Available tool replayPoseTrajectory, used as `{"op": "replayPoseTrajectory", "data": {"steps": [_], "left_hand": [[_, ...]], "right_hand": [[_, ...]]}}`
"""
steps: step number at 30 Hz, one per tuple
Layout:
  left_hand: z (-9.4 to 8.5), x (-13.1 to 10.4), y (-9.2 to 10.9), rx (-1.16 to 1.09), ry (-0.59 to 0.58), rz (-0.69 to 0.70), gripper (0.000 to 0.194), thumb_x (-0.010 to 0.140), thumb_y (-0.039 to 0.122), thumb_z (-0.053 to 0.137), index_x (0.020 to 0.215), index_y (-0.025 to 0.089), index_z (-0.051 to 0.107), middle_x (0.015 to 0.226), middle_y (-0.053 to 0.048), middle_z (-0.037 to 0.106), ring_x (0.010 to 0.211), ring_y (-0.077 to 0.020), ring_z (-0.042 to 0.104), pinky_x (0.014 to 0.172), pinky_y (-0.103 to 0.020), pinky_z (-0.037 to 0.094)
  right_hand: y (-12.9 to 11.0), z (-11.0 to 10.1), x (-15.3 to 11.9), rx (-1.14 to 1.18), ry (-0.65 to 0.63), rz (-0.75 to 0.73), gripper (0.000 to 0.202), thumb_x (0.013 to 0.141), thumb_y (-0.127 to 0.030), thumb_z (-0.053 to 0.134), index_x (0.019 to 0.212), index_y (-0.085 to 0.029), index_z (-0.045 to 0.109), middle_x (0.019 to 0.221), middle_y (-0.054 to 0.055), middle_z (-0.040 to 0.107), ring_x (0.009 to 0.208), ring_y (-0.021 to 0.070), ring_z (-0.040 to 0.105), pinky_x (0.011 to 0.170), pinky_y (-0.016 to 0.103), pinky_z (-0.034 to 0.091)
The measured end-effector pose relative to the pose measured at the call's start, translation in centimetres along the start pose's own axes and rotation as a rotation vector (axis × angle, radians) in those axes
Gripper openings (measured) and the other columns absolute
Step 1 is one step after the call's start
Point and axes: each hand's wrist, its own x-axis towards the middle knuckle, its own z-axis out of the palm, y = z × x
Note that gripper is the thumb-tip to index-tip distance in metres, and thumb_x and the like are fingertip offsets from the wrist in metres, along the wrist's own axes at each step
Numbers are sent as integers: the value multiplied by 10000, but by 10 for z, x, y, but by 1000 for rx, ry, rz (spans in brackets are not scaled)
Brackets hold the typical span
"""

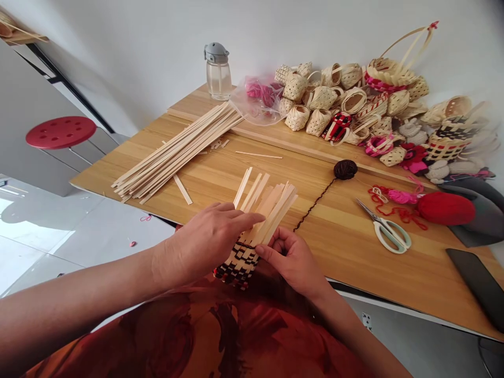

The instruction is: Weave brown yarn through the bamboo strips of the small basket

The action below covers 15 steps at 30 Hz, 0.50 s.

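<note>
A partly woven basket (pixel 241 262) of pale strips and dark yarn is held over my lap, its loose strips standing up and fanned out. My left hand (pixel 212 239) is closed around its left side, with the fingers reaching across the upright strips. On the right side, my right hand (pixel 291 257) pinches the basket near the dark yarn line, thumb in front. Dark brown yarn (pixel 315 203) runs from beside my right hand to a small ball (pixel 345 169) on the table. The far side of the basket is hidden.
Long pale strips (pixel 177 152) lie at the left on the table (pixel 220 184). Scissors (pixel 389 231), red yarn (pixel 444 208) and a phone (pixel 476 286) are at the right. Small woven baskets (pixel 323 97) and a bottle (pixel 218 73) stand behind. A red stool (pixel 61 132) is at the left.
</note>
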Motion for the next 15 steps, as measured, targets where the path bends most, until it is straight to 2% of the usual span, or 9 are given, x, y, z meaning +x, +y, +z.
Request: {"op": "replayPoseTrajectory", "data": {"steps": [3, 6, 7, 9, 11, 12, 15], "left_hand": [[-1, 4, -1, -272, 21, -169, 423, 980, 158, 461, 1375, 232, 592, 1003, -23, 760, 835, -163, 691, 777, -291, 509], [-2, 9, -1, -504, -41, -306, 480, 906, 231, 589, 1385, 246, 575, 951, 8, 744, 672, -118, 636, 636, -234, 495], [-2, 10, -2, -551, -64, -340, 460, 866, 256, 643, 1324, 224, 617, 903, 10, 732, 620, -111, 599, 576, -223, 472], [0, 11, -2, -587, -88, -390, 274, 812, 295, 702, 1064, 187, 705, 754, 22, 676, 558, -101, 524, 494, -209, 411], [1, 10, -2, -570, -68, -407, 135, 812, 314, 702, 825, 182, 675, 628, 39, 588, 543, -98, 475, 465, -198, 362], [2, 8, -1, -567, -51, -407, 153, 820, 320, 697, 773, 184, 645, 598, 45, 555, 541, -97, 461, 461, -195, 348], [1, 2, 0, -644, -46, -376, 191, 837, 347, 695, 780, 188, 605, 628, 43, 552, 567, -102, 485, 488, -198, 385]], "right_hand": [[-1, -1, 1, -18, -7, -14, 355, 787, -445, 807, 807, -172, 580, 659, -59, 511, 574, 83, 417, 519, 215, 326], [-3, -1, 2, -23, -16, -12, 344, 774, -432, 818, 803, -177, 590, 651, -54, 513, 578, 91, 419, 521, 220, 329], [-4, 0, 3, -15, -19, -11, 341, 766, -426, 825, 797, -179, 592, 646, -54, 513, 576, 93, 419, 517, 220, 327], [-4, 0, 3, 4, -23, -12, 339, 756, -421, 832, 782, -182, 592, 646, -51, 523, 573, 95, 425, 512, 221, 326], [-3, 1, 2, 15, -20, -12, 343, 750, -423, 834, 767, -183, 589, 648, -50, 533, 566, 94, 429, 507, 220, 323], [-2, 1, 2, 16, -17, -10, 343, 752, -425, 831, 762, -183, 587, 645, -50, 535, 563, 93, 430, 505, 220, 322], [-1, 0, 2, 21, -18, -8, 336, 768, -426, 813, 751, -184, 580, 631, -55, 535, 554, 89, 429, 504, 215, 323]]}}
